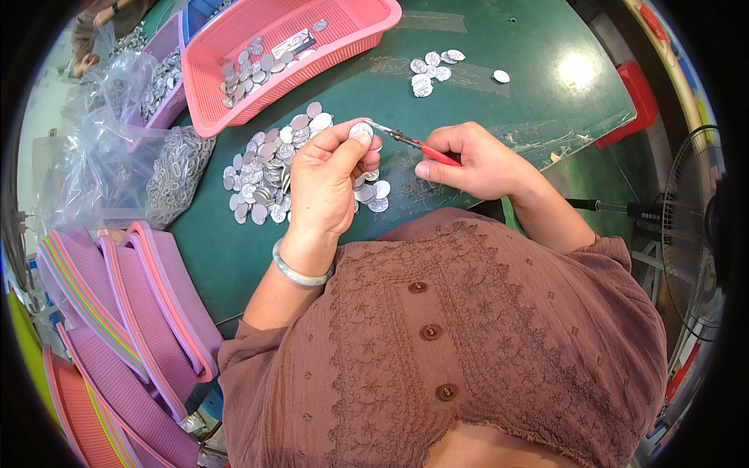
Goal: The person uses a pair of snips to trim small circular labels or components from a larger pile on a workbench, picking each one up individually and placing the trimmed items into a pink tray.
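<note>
- Locate the workpiece: the silver disc (360, 130) is raised in front of you, above the green table (546, 47) and just beside the loose disc pile (265, 168).
- Left hand (324, 175): your thumb and forefinger are pinched narrow on the disc. Press the thumb flat on the face so that the disc cannot turn under load.
- Right hand (476, 160): your fingers are curled around the red-handled pliers (417, 145). Squeeze evenly, without twisting the wrist.
- Pliers' nose: it lies at the disc's upper edge. Whether it grips anything there is too small to tell; confirm by eye before applying force.
- Caution: your left fingertips sit close to the nose. A slip could nip skin or scratch the disc's face.
- Work above the table, so that a dropped piece should land within reach.
- Hold this disc apart from the small disc group (425, 74) farther out.
</note>
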A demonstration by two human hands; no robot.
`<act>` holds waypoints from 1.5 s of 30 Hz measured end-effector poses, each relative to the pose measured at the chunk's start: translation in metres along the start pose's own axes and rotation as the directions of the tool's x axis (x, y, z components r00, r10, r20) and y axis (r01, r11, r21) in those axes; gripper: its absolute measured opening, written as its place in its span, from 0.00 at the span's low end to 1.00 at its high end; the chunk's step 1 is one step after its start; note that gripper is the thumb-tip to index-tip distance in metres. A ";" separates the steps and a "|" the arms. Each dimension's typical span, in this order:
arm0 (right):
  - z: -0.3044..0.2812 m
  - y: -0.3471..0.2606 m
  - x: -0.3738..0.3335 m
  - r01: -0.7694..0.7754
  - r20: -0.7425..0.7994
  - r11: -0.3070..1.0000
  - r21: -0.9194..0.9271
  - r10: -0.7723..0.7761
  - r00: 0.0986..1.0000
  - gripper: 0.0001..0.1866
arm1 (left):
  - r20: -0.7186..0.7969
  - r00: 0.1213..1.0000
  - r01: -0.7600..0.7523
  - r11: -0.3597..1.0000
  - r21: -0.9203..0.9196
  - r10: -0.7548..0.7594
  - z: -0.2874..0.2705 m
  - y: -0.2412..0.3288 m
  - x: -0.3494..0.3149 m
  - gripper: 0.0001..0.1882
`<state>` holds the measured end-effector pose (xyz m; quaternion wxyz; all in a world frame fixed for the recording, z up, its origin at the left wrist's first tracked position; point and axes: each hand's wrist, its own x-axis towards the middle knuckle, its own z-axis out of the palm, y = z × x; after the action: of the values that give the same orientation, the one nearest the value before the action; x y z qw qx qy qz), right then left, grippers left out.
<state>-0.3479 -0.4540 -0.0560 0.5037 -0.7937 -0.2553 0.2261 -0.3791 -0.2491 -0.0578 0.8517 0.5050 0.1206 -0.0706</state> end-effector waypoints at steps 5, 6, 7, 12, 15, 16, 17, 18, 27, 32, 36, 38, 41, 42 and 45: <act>0.000 -0.001 0.000 -0.007 0.026 0.999 0.034 0.006 1.000 0.17 | 0.017 1.000 -0.007 1.000 -0.002 0.007 -0.002 0.000 0.000 0.08; 0.000 0.000 0.000 -0.009 0.032 0.999 0.047 0.008 0.999 0.17 | 0.024 1.000 -0.008 1.000 -0.001 0.009 -0.002 0.000 0.000 0.08; 0.000 0.000 -0.001 -0.011 0.037 0.998 0.059 0.009 0.999 0.16 | 0.030 1.000 -0.010 1.000 -0.001 0.010 -0.002 0.001 0.000 0.08; -0.004 -0.002 -0.001 -0.064 0.107 0.989 0.132 0.050 0.993 0.15 | 0.056 0.998 -0.022 1.000 -0.004 0.022 -0.001 0.001 -0.001 0.08; -0.005 -0.003 -0.001 -0.083 0.129 0.982 0.172 0.061 0.990 0.15 | 0.066 0.998 -0.024 1.000 -0.009 0.024 -0.002 -0.001 -0.001 0.08; -0.006 -0.003 -0.001 -0.090 0.136 0.978 0.189 0.065 0.989 0.16 | 0.067 0.997 -0.023 1.000 -0.010 0.023 -0.002 -0.001 -0.001 0.08; -0.005 -0.003 -0.001 -0.091 0.129 0.975 0.204 0.065 0.989 0.15 | 0.070 0.997 -0.021 1.000 -0.011 0.022 -0.002 -0.001 -0.001 0.08; -0.004 -0.004 -0.001 -0.091 0.122 0.971 0.219 0.066 0.990 0.16 | 0.070 0.997 -0.022 1.000 -0.010 0.023 -0.003 -0.001 0.000 0.08; -0.003 0.014 0.002 -0.033 0.061 0.970 0.240 0.019 0.998 0.15 | 0.047 0.999 -0.006 0.998 -0.065 0.009 -0.003 0.000 0.003 0.10; -0.009 0.011 -0.001 -0.197 -0.009 0.872 0.449 0.225 0.974 0.16 | 0.025 0.999 0.038 0.992 -0.119 -0.035 -0.006 0.008 0.005 0.11; -0.010 0.014 0.001 -0.190 -0.026 0.862 0.470 0.229 0.973 0.16 | 0.073 0.997 0.046 0.985 -0.166 -0.034 -0.010 0.011 0.007 0.14; -0.010 0.015 0.001 -0.199 -0.013 0.854 0.481 0.234 0.972 0.16 | 0.082 0.996 0.052 0.980 -0.192 -0.037 -0.010 0.012 0.007 0.15; -0.011 0.012 0.001 -0.221 -0.011 0.840 0.495 0.260 0.965 0.17 | 0.145 0.989 0.059 0.977 -0.203 -0.030 -0.016 0.012 0.008 0.17; -0.011 0.011 0.001 -0.224 -0.015 0.836 0.501 0.268 0.963 0.17 | 0.142 0.990 0.056 0.978 -0.200 -0.028 -0.016 0.013 0.008 0.17; -0.012 0.012 0.002 -0.230 -0.012 0.827 0.512 0.275 0.961 0.17 | 0.136 0.990 0.050 0.978 -0.200 -0.023 -0.015 0.014 0.008 0.17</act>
<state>-0.3372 -0.4655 -0.0622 0.6702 -0.6691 -0.0581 0.3159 -0.3700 -0.2291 -0.0549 0.9035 0.4072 0.0794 -0.1071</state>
